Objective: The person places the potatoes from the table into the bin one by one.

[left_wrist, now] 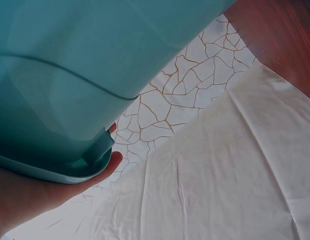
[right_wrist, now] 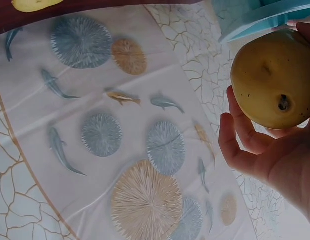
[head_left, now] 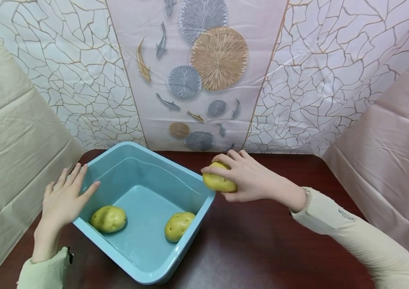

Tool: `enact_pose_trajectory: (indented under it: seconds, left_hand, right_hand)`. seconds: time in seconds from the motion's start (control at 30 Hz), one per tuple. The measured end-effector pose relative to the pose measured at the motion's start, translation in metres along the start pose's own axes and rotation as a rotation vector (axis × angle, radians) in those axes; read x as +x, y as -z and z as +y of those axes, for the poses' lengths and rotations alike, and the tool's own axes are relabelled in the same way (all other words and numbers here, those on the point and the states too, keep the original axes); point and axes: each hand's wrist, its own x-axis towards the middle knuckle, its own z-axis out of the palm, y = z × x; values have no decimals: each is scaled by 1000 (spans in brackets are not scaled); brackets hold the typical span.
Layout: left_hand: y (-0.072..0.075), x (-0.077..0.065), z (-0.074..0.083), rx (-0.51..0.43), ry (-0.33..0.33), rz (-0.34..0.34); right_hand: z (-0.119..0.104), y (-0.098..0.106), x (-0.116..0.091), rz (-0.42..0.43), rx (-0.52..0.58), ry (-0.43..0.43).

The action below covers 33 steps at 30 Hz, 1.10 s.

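My right hand grips a yellow potato beside the right corner of a blue plastic tub, at about rim height. In the right wrist view the same potato shows a dark spot, with fingers curled beneath it. The left hand rests at the tub's left rim, its fingers straight and spread. From the left wrist, that hand lies along the rim. Inside the tub, one potato lies near the left wall and another potato near the right wall.
The tub stands on a dark red-brown table. A patterned cloth hangs at the back, with plain cloth on the left and a further cloth on the right. Part of a yellow object shows on the table in the right wrist view.
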Motion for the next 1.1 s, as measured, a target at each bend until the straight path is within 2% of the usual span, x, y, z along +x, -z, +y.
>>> enact_pose_trajectory:
  seconds: [1.1]
  left_hand:
    - [1,-1,0,-1,-2,6]
  right_hand:
    - [-11,-8,25,-31,5,127]
